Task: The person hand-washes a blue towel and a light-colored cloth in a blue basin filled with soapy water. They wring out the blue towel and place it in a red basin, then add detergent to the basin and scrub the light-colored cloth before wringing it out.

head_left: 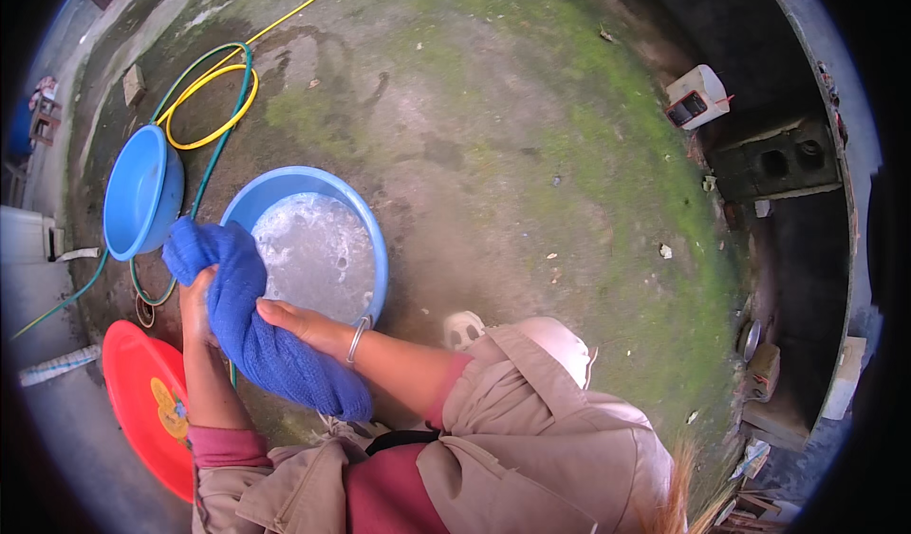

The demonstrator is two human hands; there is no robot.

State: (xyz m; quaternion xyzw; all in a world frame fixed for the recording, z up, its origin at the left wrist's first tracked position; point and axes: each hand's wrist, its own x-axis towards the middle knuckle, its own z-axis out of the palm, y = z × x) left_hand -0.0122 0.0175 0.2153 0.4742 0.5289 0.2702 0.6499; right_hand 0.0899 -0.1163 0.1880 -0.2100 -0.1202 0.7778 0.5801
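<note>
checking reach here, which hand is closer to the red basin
Left. The left hand grips the blue cloth just above the red basin. The right hand holds the cloth farther over, by the soapy blue basin.

Towel (pixel 256 335) over basin (pixel 375 249) rim, second basin (pixel 142 192) to its left.

The blue cloth (pixel 256 335) covers the fingers of the left hand (pixel 196 308) and the near-left rim of the soapy blue basin (pixel 365 225). The left forearm hides part of the red basin (pixel 142 396). Items along the far-left edge are too small and bent to identify.
</note>
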